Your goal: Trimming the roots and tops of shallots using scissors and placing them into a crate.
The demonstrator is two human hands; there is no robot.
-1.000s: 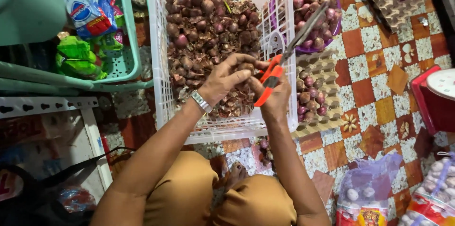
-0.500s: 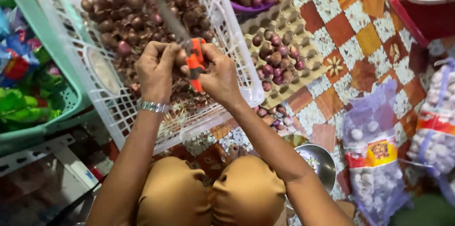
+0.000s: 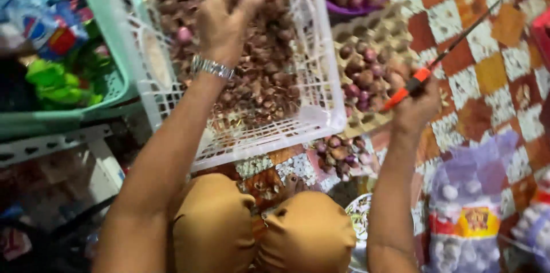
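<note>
Since the earlier frame the hands have been drawn apart: the left hand (image 3: 226,18), then beside the right at the knife, has been carried up into the white slatted plastic crate (image 3: 312,87) and is now closed over the heap of brown-skinned shallots (image 3: 263,72), seemingly pinching one, though the fingertips are hidden. The right hand (image 3: 417,107) has been swung out over the cardboard egg tray (image 3: 355,29) and is clenched round the orange handle of a thin-bladed knife (image 3: 427,69), its blade pointed up and away. As for progress, it is judged that only a small share has been trimmed: roughly a dozen cleaner purple shallots (image 3: 369,75) lie on the egg tray, a further handful (image 3: 338,155) rests on the orange-and-white tiled floor (image 3: 487,72), and some are seen in a purple bowl (image 3: 355,6), while the crate is kept heaped with far too many to be counted. One knife, one crate and one egg tray are visible.
</note>
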